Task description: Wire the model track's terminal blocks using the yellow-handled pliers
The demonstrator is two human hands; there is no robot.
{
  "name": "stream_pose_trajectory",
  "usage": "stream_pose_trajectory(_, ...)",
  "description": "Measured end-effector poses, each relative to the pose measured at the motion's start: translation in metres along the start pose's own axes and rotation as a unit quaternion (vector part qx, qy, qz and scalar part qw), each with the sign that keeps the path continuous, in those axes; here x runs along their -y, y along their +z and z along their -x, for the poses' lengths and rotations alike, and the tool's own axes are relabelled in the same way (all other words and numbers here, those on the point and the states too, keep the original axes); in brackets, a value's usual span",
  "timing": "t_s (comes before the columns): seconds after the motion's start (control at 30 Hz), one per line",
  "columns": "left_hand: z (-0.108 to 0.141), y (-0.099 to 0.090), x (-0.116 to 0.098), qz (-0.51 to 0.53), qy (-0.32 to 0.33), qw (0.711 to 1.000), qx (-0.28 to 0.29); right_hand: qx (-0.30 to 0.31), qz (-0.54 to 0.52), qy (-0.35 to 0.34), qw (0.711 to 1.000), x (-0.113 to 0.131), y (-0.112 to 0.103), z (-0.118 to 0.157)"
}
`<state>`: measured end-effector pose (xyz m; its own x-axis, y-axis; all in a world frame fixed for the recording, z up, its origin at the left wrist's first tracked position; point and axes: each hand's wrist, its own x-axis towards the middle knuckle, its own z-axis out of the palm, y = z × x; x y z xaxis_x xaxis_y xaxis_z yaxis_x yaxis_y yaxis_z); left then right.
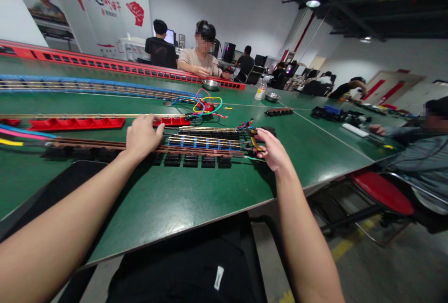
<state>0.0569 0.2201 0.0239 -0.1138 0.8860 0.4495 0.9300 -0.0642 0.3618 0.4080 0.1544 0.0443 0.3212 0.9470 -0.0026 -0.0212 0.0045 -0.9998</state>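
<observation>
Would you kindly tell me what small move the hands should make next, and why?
I would probably bring the yellow-and-black tool in the right hand to the thin green wire, with the left hand steadying the brown rods: that wire sticks out near their right end, close to the tool.

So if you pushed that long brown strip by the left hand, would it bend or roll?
The brown strip probably feels fairly stiff, since it runs nearly straight. Rolling seems unlikely: squarish black blocks sit along it. The coloured wires at one end look flexible and might drag.
</observation>
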Motion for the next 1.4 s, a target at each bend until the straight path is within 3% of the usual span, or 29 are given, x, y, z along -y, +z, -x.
stream_pose_trajectory(0.1, 0.008, -0.002, -0.014, -0.016, 0.091, 0.995, -0.026, 0.003, -0.035, 0.007, 0.999, 0.000, 0.000, 0.001)
stream_pose_trajectory(0.27, 0.018, 0.002, -0.034, -0.017, 0.228, 0.969, 0.091, 0.024, -0.076, 0.047, 0.996, 0.007, -0.003, 0.001)
stream_pose_trajectory(0.37, 0.020, 0.003, -0.044, -0.052, 0.237, 0.960, 0.136, 0.041, -0.127, 0.078, 0.988, 0.010, -0.004, -0.003)
stream_pose_trajectory(0.53, 0.019, 0.007, -0.071, -0.084, 0.266, 0.941, 0.191, 0.015, -0.158, 0.032, 0.987, 0.005, 0.000, 0.001)
stream_pose_trajectory(0.7, 0.020, 0.026, -0.095, -0.088, 0.277, 0.936, 0.200, -0.010, -0.152, -0.003, 0.988, -0.001, 0.006, 0.022)
stream_pose_trajectory(0.97, 0.021, 0.035, -0.096, -0.044, 0.238, 0.948, 0.206, -0.025, -0.080, -0.033, 0.996, -0.009, 0.008, 0.038)
stream_pose_trajectory(1.17, 0.022, 0.035, -0.096, -0.034, 0.238, 0.951, 0.196, -0.011, 0.043, -0.044, 0.998, -0.014, 0.008, 0.037)
stream_pose_trajectory(1.27, 0.023, 0.033, -0.097, -0.031, 0.240, 0.951, 0.194, -0.007, 0.165, -0.087, 0.982, -0.017, 0.007, 0.033)
stream_pose_trajectory(1.4, 0.024, 0.032, -0.098, -0.033, 0.240, 0.951, 0.194, 0.019, 0.311, -0.147, 0.939, -0.020, 0.003, 0.025)
